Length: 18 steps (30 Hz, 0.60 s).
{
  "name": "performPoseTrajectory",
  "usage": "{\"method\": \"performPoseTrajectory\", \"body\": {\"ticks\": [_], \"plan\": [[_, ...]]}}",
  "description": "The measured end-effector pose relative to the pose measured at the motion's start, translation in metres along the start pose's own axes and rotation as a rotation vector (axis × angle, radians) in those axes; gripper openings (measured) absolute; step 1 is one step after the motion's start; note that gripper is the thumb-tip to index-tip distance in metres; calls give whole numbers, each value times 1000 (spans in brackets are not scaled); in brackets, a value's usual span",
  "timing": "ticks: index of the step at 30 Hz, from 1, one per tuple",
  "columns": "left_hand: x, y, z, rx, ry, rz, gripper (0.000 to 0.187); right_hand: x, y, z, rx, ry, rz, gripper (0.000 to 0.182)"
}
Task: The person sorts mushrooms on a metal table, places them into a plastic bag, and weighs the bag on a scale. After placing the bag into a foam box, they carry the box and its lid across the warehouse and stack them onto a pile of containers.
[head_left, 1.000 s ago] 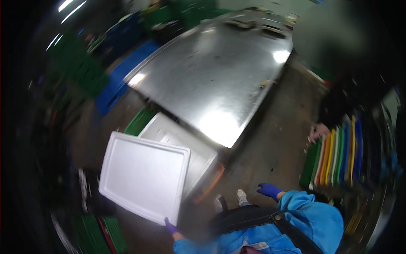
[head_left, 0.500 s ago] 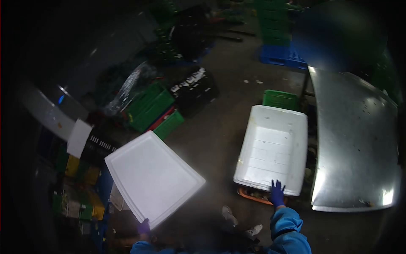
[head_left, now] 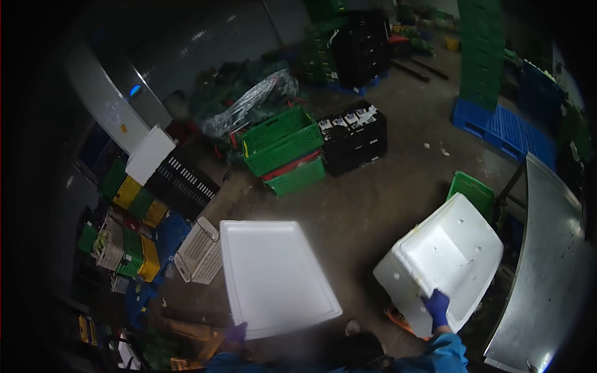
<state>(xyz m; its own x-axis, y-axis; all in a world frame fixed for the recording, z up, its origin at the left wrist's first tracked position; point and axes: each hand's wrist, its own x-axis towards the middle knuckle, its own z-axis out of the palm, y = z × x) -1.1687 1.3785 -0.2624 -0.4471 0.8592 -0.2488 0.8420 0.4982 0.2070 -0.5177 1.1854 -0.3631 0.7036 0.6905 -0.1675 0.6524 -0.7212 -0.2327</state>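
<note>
Holding foam box beside metal table.
Right hand, curled, is gripping its near rim; left hand, apparently closed, is pinching lid farther from table; bulky foam is demanding steady wrists.

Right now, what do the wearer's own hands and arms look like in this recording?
The left hand and right hand both wear purple-blue gloves. The left sleeve and right sleeve are bright blue and loose, with creases. The picture is too dim to tell any markings.

lid left | box right of lid | table right of box | crate behind box
</note>
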Motion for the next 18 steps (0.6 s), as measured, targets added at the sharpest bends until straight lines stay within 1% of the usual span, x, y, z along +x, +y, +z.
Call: {"method": "performPoseTrajectory", "body": {"ticks": [1,2,3,4,6,7,8,9,10,12,13,14,15,16,18], "plan": [[17,-4,19,56,-16,-38,60,8,-10,-24,17,-5,0,55],[34,-15,45,48,24,56,60,16,-15,-49,33,-11,9,57],[31,-1,57,-29,56,-47,53,24,-19,-71,42,26,22,57],[28,14,62,-10,36,-33,53,33,-22,-90,51,67,33,56],[24,53,64,-367,-92,-35,48,50,-30,-126,210,193,47,50],[25,71,69,-362,-103,-20,48,53,-35,-144,345,253,45,45],[28,90,74,-487,-115,6,53,57,-44,-165,481,315,41,40],[37,112,76,-608,-129,30,58,62,-62,-195,621,301,96,39],[49,137,75,-598,-143,39,58,79,-57,-196,731,261,152,34],[72,204,79,-950,-16,132,53,120,-64,-207,885,337,145,29],[84,241,76,-950,-33,140,53,144,-70,-212,878,349,156,29],[88,271,69,-1068,-60,103,53,156,-72,-215,952,392,118,28],[104,314,64,-1179,-84,56,52,186,-79,-222,1025,424,79,26],[121,354,63,-1177,-96,59,52,217,-84,-228,1019,431,87,26],[149,428,57,-1224,-68,-47,51,280,-90,-240,1029,415,64,28]]}}
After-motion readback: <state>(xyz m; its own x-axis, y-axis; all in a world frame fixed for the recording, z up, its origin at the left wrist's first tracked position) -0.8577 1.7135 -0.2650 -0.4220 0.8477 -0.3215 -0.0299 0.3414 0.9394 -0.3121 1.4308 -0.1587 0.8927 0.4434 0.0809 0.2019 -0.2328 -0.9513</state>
